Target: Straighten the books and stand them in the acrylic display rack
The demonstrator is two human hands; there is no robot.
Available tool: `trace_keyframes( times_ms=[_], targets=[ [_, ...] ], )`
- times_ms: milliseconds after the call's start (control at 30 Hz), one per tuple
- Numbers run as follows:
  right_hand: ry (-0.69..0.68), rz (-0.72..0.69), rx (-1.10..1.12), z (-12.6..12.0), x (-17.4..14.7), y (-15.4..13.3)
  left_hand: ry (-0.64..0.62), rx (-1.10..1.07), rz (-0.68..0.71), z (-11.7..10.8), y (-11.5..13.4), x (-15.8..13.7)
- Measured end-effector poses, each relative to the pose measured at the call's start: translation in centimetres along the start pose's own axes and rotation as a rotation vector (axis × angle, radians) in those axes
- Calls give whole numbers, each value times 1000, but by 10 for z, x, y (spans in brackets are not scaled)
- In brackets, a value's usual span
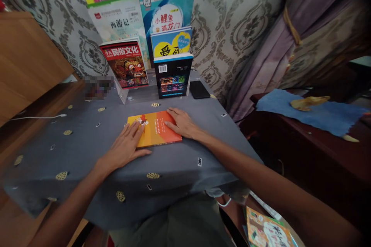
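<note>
An orange and yellow book (155,129) lies shut and flat on the patterned grey tablecloth (95,146), turned sideways. My left hand (126,144) rests over its left edge, fingers stretched out and touching the cover, thumb apart along the near edge. At the opposite edge, my right hand (183,123) lies with its fingers extended over the upper right corner and its thumb on the cover. Neither hand grips the book.
Behind the book, a clear stand (136,95) holds several upright books, including a red-titled book (126,63) and a black book (173,79). A dark phone (199,90) lies beside it. A white cable (40,117) crosses the left side. More books (268,229) are low at right.
</note>
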State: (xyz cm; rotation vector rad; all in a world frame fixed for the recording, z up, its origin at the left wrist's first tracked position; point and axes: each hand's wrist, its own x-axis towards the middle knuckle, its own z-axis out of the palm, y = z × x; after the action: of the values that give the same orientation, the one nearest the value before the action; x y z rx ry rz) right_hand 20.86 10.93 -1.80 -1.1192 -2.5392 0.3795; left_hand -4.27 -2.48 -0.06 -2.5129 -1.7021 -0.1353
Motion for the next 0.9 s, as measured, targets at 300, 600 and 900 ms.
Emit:
trace_keyframes(
  times_ms=[300,600,900],
  targets=[
    [35,-12,20,-1,-6,-1,19,121,22,-1,11,3],
    [87,-39,32,-1,-8,1,87,298,141,8,10,4],
    [86,-49,107,-5,-8,3,277,394,266,19,13,1]
  ],
)
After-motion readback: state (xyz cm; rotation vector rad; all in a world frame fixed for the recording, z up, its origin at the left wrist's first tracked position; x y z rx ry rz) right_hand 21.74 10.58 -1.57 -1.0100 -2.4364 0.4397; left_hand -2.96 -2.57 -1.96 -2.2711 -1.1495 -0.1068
